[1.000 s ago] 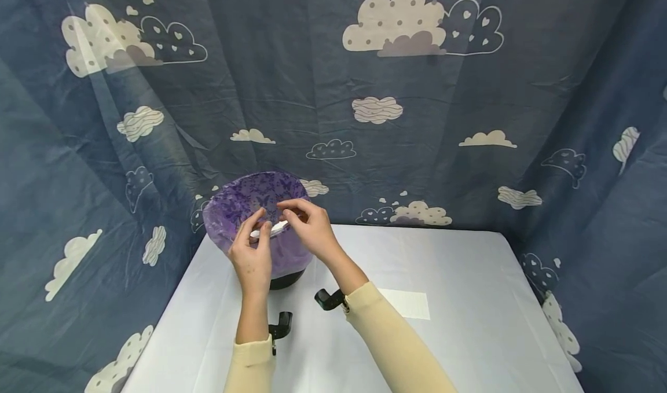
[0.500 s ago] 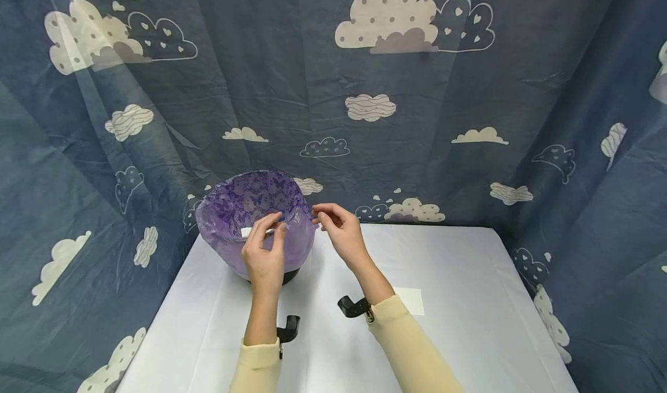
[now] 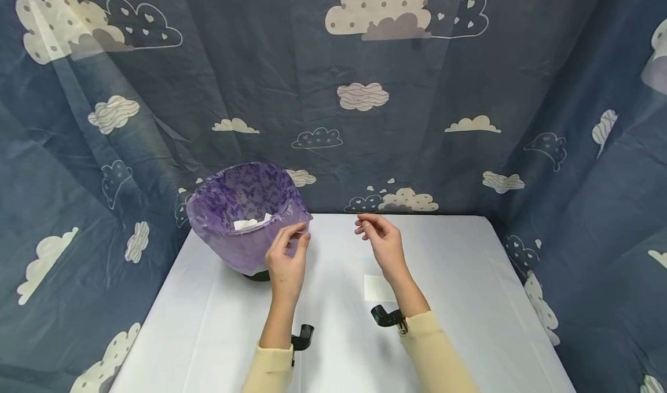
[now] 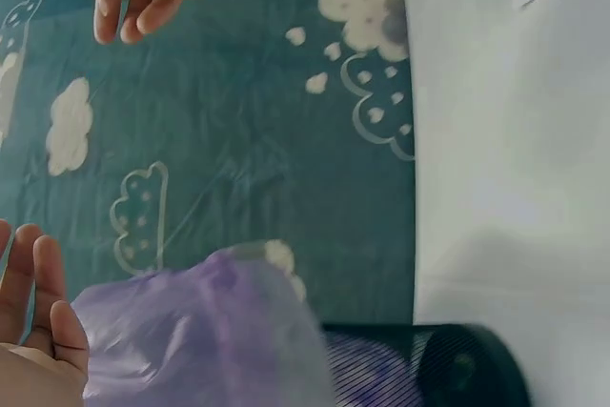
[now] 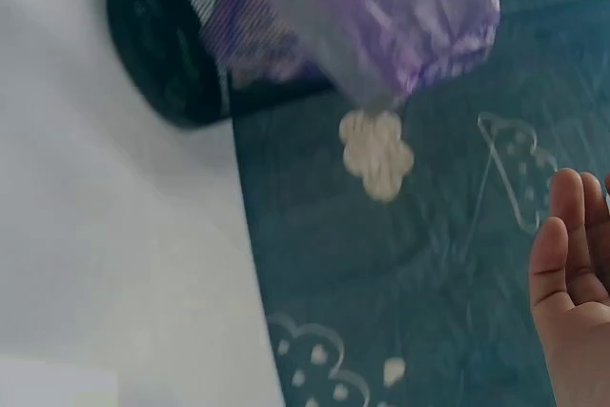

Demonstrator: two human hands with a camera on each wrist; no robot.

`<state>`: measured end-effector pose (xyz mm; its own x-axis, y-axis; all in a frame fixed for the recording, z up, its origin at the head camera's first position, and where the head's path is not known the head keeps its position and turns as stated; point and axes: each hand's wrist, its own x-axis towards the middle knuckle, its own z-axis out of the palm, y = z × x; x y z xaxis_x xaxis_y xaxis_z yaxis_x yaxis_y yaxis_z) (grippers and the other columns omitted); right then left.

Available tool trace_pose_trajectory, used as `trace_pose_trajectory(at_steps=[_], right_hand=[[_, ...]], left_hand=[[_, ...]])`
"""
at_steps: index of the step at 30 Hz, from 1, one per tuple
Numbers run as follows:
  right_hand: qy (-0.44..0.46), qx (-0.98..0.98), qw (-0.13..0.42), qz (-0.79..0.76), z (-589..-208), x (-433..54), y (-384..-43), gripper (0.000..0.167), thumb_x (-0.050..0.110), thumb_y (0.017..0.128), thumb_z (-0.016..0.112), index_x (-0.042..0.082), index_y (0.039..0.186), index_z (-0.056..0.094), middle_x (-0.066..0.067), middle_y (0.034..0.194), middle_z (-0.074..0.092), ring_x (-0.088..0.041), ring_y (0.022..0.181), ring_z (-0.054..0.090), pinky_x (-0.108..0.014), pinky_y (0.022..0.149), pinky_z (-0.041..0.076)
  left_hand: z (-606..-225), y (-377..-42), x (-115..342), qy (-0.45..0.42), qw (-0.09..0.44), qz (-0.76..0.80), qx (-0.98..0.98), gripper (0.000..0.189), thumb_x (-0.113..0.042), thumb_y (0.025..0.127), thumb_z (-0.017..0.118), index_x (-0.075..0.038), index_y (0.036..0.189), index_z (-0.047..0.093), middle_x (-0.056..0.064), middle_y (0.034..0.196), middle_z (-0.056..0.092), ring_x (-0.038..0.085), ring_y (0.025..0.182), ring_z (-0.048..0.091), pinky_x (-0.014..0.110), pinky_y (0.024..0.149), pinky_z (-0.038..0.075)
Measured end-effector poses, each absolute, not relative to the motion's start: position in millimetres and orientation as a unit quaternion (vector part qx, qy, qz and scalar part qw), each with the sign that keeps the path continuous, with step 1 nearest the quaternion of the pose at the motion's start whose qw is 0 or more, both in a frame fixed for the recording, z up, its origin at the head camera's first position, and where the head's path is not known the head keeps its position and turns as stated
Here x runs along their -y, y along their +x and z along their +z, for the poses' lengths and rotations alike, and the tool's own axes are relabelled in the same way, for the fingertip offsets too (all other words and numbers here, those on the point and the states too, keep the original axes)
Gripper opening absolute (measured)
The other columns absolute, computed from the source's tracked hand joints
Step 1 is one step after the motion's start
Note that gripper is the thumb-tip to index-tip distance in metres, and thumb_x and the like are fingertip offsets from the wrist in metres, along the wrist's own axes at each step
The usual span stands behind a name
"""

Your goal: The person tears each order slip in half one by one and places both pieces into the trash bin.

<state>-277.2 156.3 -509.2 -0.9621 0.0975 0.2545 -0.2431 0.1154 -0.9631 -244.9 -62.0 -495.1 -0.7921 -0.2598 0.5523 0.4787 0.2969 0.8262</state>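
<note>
Bin (image 3: pixel 259 274) black mesh | liner (image 3: pixel 245 219) purple butterflies | hands (image 3: pixel 288 260) (image 3: pixel 383 242) loose, empty

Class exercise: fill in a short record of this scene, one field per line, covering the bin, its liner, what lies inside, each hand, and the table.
bin: small black bin, upright at the table's back left
liner: purple butterfly-print bag, folded over the rim
inside: white paper pieces
left hand: left hand beside the liner's near edge, fingers loosely curled, holding nothing visible
right hand: right hand raised over the table, apart from the bin, empty
table: white table with a white paper slip near the right wrist
backdrop: blue cloud-print cloth
</note>
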Motion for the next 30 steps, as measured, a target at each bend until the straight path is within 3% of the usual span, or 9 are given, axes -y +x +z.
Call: trace_pose_trajectory(at_steps=[7, 14, 16, 30], right_hand=[[-0.013, 0.75, 0.13, 0.649, -531.8, -189.6, -265.7, 0.024, 0.014, 0.109, 0.06, 0.003, 0.127, 0.071, -0.022, 0.118, 0.074, -0.007, 0.083, 0.069, -0.02, 0.077, 0.057], [-0.071, 0.759, 0.118, 0.636, -560.2, -211.5, -248.7, 0.025, 0.014, 0.108, 0.061, 0.003, 0.128, 0.071, -0.024, 0.121, 0.073, -0.005, 0.076, 0.066, -0.017, 0.073, 0.054], [-0.087, 0.759, 0.11, 0.636, -566.2, -215.3, -244.5, 0.025, 0.013, 0.108, 0.062, 0.002, 0.128, 0.071, -0.024, 0.122, 0.073, -0.005, 0.075, 0.065, -0.017, 0.072, 0.054], [-0.147, 0.762, 0.078, 0.626, -606.7, -236.5, -220.9, 0.03, 0.01, 0.106, 0.063, -0.001, 0.133, 0.069, -0.026, 0.133, 0.071, -0.003, 0.071, 0.064, -0.018, 0.071, 0.054]], left_hand=[[-513.9, -245.9, 43.8, -0.075, 0.258, -0.597, 0.756, 0.019, -0.017, 0.097, 0.079, -0.017, 0.115, 0.079, 0.001, 0.111, 0.079, 0.02, 0.094, 0.071, 0.033, 0.08, 0.048], [-535.5, -244.3, 25.3, -0.074, 0.199, -0.583, 0.784, 0.023, -0.019, 0.096, 0.08, -0.016, 0.119, 0.077, 0.005, 0.115, 0.078, 0.017, 0.089, 0.069, 0.038, 0.079, 0.05], [-542.2, -244.2, 19.7, -0.072, 0.191, -0.578, 0.79, 0.025, -0.018, 0.095, 0.081, -0.016, 0.119, 0.077, 0.002, 0.115, 0.078, 0.015, 0.086, 0.069, 0.039, 0.078, 0.052], [-586.4, -240.1, -9.0, -0.045, 0.121, -0.586, 0.8, 0.029, -0.017, 0.092, 0.083, -0.017, 0.12, 0.077, -0.002, 0.119, 0.076, 0.003, 0.08, 0.061, 0.018, 0.066, 0.045]])
